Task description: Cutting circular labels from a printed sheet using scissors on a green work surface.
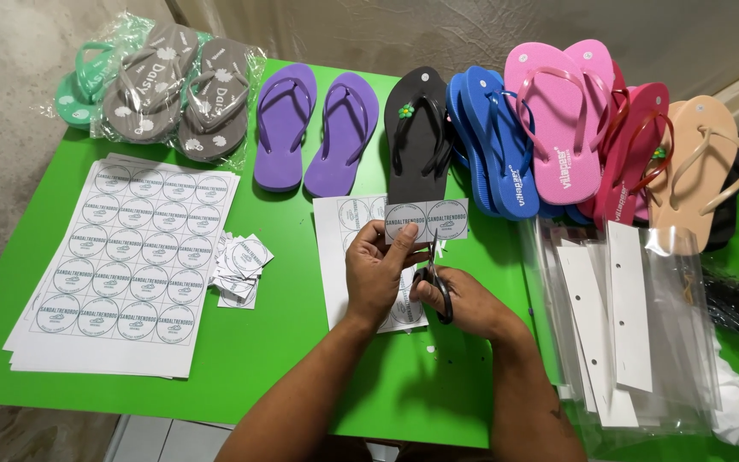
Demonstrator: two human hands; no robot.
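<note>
My left hand (pixel 378 269) pinches a paper strip (pixel 426 220) bearing two round printed labels, held above the green table (pixel 258 351). My right hand (pixel 464 299) grips black-handled scissors (pixel 434 272), whose blades point up at the strip's lower edge between the two labels. Under both hands lies a partly cut label sheet (pixel 335 248). A small pile of cut square labels (pixel 241 259) sits to the left.
A stack of full label sheets (pixel 126 261) lies at the left. Flip-flops line the back: bagged grey pairs (pixel 173 90), purple (pixel 314 128), black (pixel 418 133), blue (pixel 489 141), pink (pixel 562 120), tan (pixel 699 162). Clear bags with white card headers (pixel 626 316) are at the right.
</note>
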